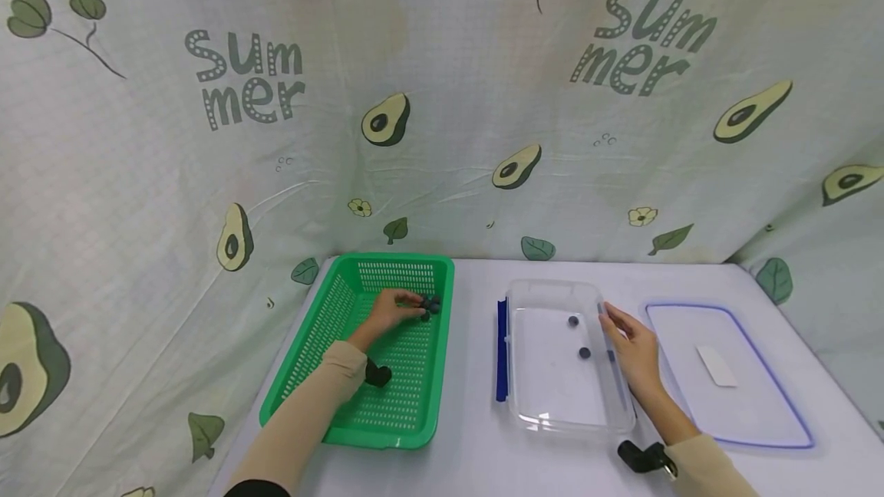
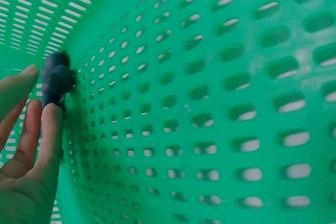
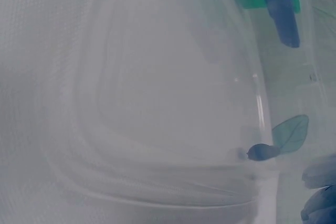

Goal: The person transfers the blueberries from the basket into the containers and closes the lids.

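Observation:
Inside the green basket [image 1: 433, 405], my left hand [image 1: 390, 311] reaches to a small cluster of blueberries [image 1: 432, 304] by the right wall. In the left wrist view, extended fingertips [image 2: 51, 116] are right at these blueberries [image 2: 60, 80], which bunch against the perforated wall. My right hand [image 1: 635, 347] holds the right rim of a clear plastic box [image 1: 552, 405], fingertips at its upper edge. Two blueberries [image 1: 584, 353] lie apart on the box floor. In the right wrist view, one blueberry [image 3: 261, 152] shows through the box and only the fingers [image 3: 320, 203] appear, at the edge.
A blue latch flap [image 1: 502, 351] sticks out from the box's left side. Right of the box, a clear lid with a blue rim [image 1: 735, 442] lies flat, with a white label [image 1: 717, 366] on it. A printed curtain [image 1: 442, 60] hangs behind the white table [image 1: 476, 405].

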`<state>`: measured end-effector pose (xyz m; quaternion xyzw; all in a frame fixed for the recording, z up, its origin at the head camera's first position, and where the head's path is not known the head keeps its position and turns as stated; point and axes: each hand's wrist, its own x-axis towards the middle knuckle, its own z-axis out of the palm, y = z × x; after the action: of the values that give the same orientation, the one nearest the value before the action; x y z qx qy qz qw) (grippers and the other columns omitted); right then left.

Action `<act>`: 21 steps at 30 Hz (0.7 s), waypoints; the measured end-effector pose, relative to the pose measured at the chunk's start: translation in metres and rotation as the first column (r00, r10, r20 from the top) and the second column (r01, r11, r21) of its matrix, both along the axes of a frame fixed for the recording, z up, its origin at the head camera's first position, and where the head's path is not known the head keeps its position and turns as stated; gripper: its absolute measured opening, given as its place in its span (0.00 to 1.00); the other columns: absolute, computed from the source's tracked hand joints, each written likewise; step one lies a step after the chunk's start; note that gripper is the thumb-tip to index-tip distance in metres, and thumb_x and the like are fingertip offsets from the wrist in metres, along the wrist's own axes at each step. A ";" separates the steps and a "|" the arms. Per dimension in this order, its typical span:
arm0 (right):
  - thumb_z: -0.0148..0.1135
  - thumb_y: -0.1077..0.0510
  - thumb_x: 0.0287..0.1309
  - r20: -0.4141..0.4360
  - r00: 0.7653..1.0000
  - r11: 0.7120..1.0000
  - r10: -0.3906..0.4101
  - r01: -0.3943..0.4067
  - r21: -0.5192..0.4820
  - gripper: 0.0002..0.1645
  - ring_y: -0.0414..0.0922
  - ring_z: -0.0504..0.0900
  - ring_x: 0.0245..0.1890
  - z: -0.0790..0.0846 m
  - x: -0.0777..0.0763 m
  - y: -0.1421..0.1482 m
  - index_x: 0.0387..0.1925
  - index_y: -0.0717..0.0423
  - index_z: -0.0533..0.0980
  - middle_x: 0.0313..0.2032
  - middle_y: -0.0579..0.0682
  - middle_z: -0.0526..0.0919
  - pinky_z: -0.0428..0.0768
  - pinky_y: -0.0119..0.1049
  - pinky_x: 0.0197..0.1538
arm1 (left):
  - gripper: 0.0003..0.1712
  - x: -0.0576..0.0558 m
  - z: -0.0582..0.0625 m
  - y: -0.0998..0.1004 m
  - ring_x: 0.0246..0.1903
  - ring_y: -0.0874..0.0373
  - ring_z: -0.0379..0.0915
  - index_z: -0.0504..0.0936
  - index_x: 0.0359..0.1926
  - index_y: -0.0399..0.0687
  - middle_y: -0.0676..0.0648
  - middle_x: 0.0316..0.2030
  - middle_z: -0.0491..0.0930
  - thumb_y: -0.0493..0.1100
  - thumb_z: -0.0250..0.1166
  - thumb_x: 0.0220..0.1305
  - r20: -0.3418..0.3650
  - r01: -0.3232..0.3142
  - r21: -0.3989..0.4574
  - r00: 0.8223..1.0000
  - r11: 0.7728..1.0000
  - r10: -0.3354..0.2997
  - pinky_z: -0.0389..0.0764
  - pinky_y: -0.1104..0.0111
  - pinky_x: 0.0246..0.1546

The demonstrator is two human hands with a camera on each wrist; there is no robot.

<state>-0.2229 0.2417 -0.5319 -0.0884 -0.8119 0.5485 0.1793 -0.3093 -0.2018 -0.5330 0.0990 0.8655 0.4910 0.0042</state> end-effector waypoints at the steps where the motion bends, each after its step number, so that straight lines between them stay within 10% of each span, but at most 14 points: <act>1: 0.64 0.50 0.68 0.002 1.000 1.000 -0.001 0.001 0.001 0.25 0.19 0.73 0.46 0.000 0.000 0.000 0.61 0.59 0.78 0.57 0.58 0.80 0.67 0.15 0.53 | 0.12 0.000 -0.001 0.000 0.39 0.54 0.83 0.88 0.41 0.39 0.48 0.36 0.87 0.36 0.76 0.55 -0.007 0.003 -0.004 1.000 1.000 -0.003 0.81 0.61 0.45; 21: 0.64 0.51 0.68 -0.021 1.000 1.000 0.005 -0.005 0.006 0.25 0.18 0.72 0.45 0.000 0.000 0.000 0.61 0.61 0.77 0.57 0.60 0.79 0.68 0.13 0.52 | 0.13 0.003 -0.007 0.012 0.37 0.51 0.84 0.87 0.39 0.34 0.43 0.34 0.87 0.33 0.78 0.51 0.023 -0.039 -0.034 0.999 0.999 0.040 0.82 0.58 0.46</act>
<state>-0.2226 0.2412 -0.5323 -0.0801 -0.8119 0.5474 0.1864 -0.3064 -0.1902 -0.5403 0.0757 0.8753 0.4775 0.0065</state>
